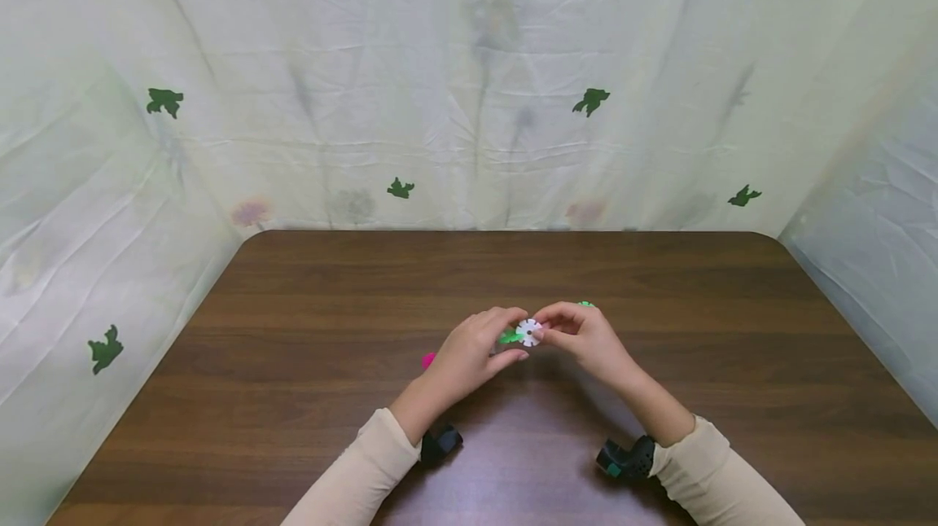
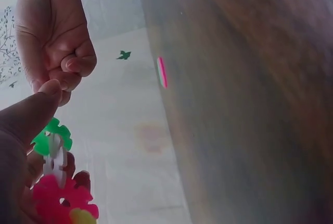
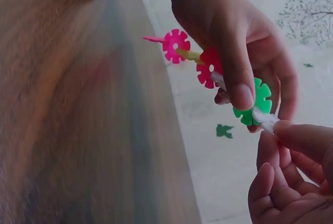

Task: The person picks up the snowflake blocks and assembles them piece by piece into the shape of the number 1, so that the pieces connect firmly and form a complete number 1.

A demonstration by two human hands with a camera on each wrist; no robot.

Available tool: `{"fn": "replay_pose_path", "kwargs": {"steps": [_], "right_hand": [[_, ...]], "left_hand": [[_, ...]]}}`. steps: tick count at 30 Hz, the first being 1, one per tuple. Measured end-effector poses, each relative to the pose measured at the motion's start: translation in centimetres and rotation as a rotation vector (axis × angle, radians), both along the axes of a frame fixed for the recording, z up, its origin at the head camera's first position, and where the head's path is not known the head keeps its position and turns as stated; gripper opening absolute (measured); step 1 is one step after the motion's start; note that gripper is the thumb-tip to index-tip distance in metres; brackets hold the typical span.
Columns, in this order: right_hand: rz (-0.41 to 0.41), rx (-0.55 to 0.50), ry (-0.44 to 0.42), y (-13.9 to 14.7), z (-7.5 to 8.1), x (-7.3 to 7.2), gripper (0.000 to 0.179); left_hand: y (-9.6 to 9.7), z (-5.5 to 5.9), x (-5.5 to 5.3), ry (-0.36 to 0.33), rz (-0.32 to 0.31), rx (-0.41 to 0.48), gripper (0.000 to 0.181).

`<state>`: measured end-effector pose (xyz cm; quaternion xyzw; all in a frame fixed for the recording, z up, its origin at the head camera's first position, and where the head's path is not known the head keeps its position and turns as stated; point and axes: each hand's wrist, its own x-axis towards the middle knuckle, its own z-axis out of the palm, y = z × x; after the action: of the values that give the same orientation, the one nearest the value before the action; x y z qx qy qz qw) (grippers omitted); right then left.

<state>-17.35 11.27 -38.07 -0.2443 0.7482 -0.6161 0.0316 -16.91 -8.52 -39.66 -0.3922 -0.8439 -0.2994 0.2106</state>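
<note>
My left hand [image 1: 469,351] grips a chain of notched plastic discs joined at their slots. In the right wrist view the chain runs from a pink disc [image 3: 176,46] through a yellow disc [image 3: 190,56] and another pink disc [image 3: 204,75] to a green disc [image 3: 263,96]. A white disc [image 2: 55,166] sits between the pink and green ones, partly behind the left thumb. My right hand [image 1: 593,347] pinches a further white disc [image 1: 528,332] between thumb and fingertips, its edge at the green disc's rim. Both hands are raised over the table, fingertips close together.
On the brown wooden table [image 1: 330,306], a green piece [image 1: 585,304] shows just behind the right hand. The left wrist view shows a thin pink-and-white piece [image 2: 162,73] near the table's edge. A pale curtain [image 1: 440,103] with leaf prints surrounds the table's back and sides.
</note>
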Motion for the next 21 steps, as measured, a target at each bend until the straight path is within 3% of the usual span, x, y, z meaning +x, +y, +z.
{"fn": "replay_pose_path", "kwargs": {"steps": [4, 10, 16, 21], "right_hand": [[-0.005, -0.022, -0.067, -0.1, -0.8, -0.3, 0.018], [0.001, -0.032, -0.092, -0.3, -0.9, -0.3, 0.019], [-0.029, 0.014, -0.002, 0.4, -0.3, -0.4, 0.022], [-0.082, 0.054, 0.057, 1.1, 1.6, 0.2, 0.025]], "left_hand": [[0.0, 0.1, 0.0, 0.028, -0.006, 0.042, 0.040], [-0.1, -0.1, -0.1, 0.057, 0.003, 0.063, 0.033], [-0.1, -0.3, -0.3, 0.060, 0.025, 0.049, 0.033], [-0.2, -0.4, -0.3, 0.074, 0.039, 0.038, 0.034]]}}
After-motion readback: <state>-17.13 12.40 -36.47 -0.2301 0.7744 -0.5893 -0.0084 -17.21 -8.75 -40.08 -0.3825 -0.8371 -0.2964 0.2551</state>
